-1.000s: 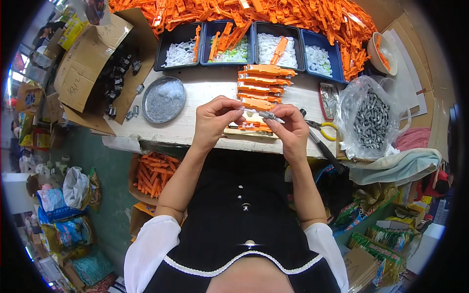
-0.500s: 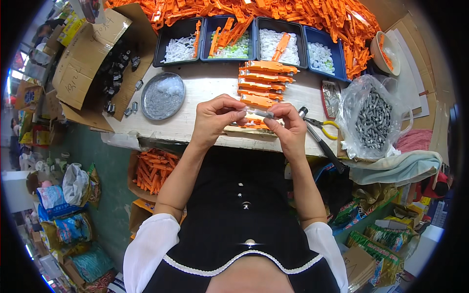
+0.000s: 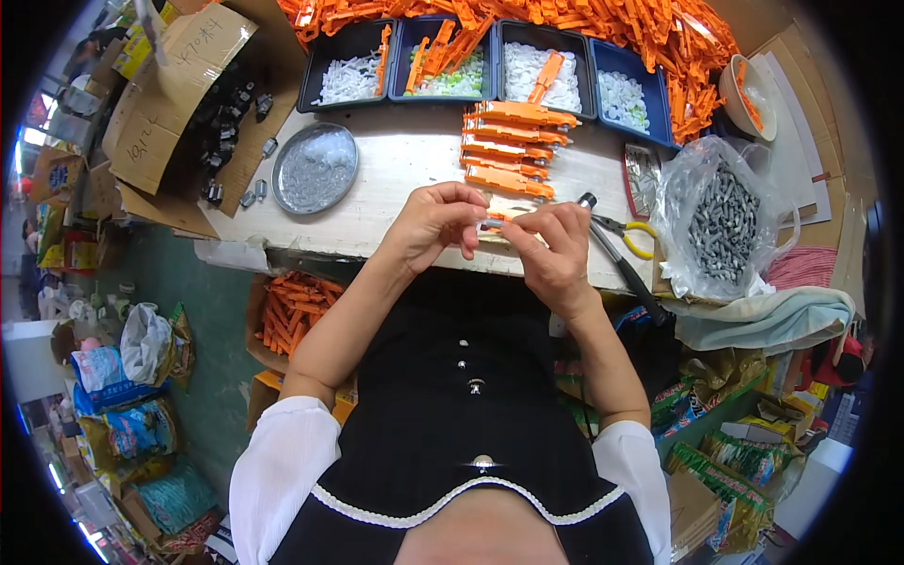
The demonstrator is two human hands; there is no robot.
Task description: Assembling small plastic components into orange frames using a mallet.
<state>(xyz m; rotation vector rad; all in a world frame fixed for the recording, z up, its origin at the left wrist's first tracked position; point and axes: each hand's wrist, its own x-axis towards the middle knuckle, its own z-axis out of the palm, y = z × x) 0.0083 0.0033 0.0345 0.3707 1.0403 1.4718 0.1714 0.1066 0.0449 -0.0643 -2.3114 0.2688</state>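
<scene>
Both hands meet over the near edge of the white worktop. My right hand (image 3: 554, 252) pinches a small grey metal cylinder (image 3: 491, 224) between thumb and fingers. Close against the cylinder's left end, my left hand (image 3: 435, 228) has its thumb and fingertips drawn together; what they grip is too small to make out. Just beyond the hands lies a row of several orange plastic housings (image 3: 509, 179), side by side with grey tips to the right. Part of the worktop directly under the fingers is hidden.
Trays of small white parts (image 3: 435, 98) line the back, below a heap of orange housings (image 3: 527, 11). At left are a round grease dish (image 3: 315, 169) and a carton (image 3: 179, 113). To the right lie a hammer (image 3: 621, 264), yellow-handled pliers (image 3: 638, 241) and a bag of grey parts (image 3: 725, 226).
The white-and-grey piece stretched between both hands has turned and shows less now. My right hand has shifted slightly left with curled fingers; my left fingers have loosened somewhat.
</scene>
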